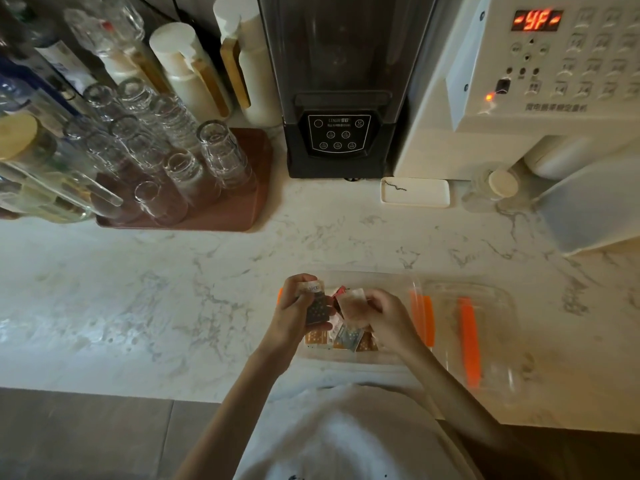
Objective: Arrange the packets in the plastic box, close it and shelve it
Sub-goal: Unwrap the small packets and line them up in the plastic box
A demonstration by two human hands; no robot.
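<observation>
Holding: left hand (pixel 294 315) grips a stack (pixel 317 308); right hand (pixel 389 318) pinches a pale packet (pixel 352 301) beside it.
Box (pixel 374 279): directly below both hands, on the tabletop (pixel 173 289), packets (pixel 346 339) inside.
Lid (pixel 491 341): off, just right of it.

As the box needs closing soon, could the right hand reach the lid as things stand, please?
Probably yes: the lid lies uncovered just beside the right hand, though that hand holds a packet now.
</observation>
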